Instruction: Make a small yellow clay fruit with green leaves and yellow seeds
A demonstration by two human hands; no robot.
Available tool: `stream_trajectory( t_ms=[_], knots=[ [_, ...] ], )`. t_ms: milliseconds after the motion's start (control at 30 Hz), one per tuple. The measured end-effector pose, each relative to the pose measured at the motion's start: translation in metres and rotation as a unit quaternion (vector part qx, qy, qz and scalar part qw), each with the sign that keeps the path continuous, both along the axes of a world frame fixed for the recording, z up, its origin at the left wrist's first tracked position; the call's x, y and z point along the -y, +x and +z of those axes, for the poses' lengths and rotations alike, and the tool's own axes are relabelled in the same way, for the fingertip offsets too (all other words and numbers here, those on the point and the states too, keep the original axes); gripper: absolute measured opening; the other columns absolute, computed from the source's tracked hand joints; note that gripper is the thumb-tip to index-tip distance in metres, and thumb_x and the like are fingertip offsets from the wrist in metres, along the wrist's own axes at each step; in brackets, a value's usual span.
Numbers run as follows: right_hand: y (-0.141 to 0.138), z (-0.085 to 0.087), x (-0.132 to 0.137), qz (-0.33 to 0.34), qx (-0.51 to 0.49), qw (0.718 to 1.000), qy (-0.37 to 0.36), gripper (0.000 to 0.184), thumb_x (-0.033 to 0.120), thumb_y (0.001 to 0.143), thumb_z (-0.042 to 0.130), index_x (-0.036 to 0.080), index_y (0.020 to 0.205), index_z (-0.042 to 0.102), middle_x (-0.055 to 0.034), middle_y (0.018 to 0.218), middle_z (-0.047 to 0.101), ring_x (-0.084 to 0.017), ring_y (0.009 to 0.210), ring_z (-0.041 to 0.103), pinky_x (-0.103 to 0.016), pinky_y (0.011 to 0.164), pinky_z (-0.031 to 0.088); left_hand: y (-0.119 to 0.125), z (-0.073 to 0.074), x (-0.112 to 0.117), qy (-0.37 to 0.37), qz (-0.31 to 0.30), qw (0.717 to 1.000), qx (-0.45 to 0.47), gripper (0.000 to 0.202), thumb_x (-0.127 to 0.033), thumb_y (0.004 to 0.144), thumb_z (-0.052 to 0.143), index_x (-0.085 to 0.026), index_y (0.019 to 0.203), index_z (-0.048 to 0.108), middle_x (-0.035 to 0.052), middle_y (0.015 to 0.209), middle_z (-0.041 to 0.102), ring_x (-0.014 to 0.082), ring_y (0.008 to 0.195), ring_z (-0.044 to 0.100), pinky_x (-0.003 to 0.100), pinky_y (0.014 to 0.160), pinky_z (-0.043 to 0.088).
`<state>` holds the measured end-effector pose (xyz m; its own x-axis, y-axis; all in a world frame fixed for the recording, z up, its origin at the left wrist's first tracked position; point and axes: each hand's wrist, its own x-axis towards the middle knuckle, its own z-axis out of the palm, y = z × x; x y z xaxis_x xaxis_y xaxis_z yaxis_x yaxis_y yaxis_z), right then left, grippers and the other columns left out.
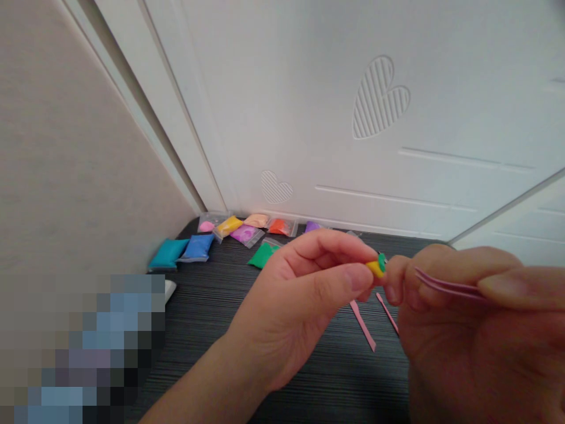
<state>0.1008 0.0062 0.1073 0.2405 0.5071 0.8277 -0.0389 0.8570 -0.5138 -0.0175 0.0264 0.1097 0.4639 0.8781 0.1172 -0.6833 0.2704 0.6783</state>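
My left hand pinches a small yellow clay piece with a green bit on its tip between thumb and fingers. My right hand is closed round a thin pink modelling tool, and its fingertips touch the green end of the clay piece. Both hands hover above a dark striped tabletop.
Several small bags of coloured clay lie at the back by the white panel: teal, blue, yellow, magenta, orange, green. Two pink tools lie on the table under my hands. A blurred patch covers the lower left.
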Motion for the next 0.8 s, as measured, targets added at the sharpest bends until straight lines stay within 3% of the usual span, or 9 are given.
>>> stream_trajectory(
  t_ms=[200, 333, 600, 800],
  knots=[
    [-0.001, 0.002, -0.002, -0.003, -0.02, 0.999, -0.027, 0.021, 0.026, 0.091, 0.036, 0.034, 0.097, 0.055, 0.0029, 0.067, 0.055, -0.017, 0.072, 0.061, -0.031, 0.051, 0.047, 0.0, -0.001, -0.001, 0.007, 0.021, 1.0, -0.008, 0.002, -0.017, 0.07, 0.065, -0.018, 0.073, 0.066, -0.0005, 0.068, 0.062, 0.0092, 0.069, 0.057, 0.02, 0.069, 0.048],
    [-0.007, 0.001, -0.005, -0.04, -0.026, 0.998, 0.043, 0.02, 0.027, 0.091, 0.037, 0.033, 0.097, 0.055, 0.0033, 0.066, 0.053, -0.017, 0.069, 0.061, -0.034, 0.06, 0.048, -0.001, -0.002, -0.002, 0.019, 0.039, 0.998, -0.037, 0.005, -0.018, 0.069, 0.067, -0.018, 0.074, 0.065, -0.0003, 0.07, 0.062, 0.0096, 0.067, 0.058, 0.021, 0.067, 0.048],
    [0.01, -0.009, 0.004, -0.06, 0.085, 0.992, -0.075, 0.013, 0.032, 0.082, 0.053, 0.026, 0.091, 0.061, -0.0027, 0.068, 0.058, -0.023, 0.074, 0.06, -0.039, 0.063, 0.048, 0.0, -0.001, -0.002, 0.008, 0.039, 0.999, -0.014, 0.003, -0.016, 0.072, 0.065, -0.017, 0.074, 0.066, 0.0, 0.069, 0.063, 0.008, 0.067, 0.059, 0.018, 0.066, 0.048],
    [0.01, -0.003, -0.011, -0.17, -0.016, 0.985, 0.026, 0.014, 0.028, 0.085, 0.049, 0.024, 0.086, 0.062, -0.0013, 0.066, 0.052, -0.019, 0.065, 0.056, -0.038, 0.064, 0.048, -0.001, -0.002, -0.004, 0.003, 0.056, 0.998, 0.006, 0.003, -0.014, 0.074, 0.062, -0.016, 0.074, 0.065, -0.0008, 0.068, 0.061, 0.0066, 0.068, 0.057, 0.015, 0.064, 0.047]
  ],
)
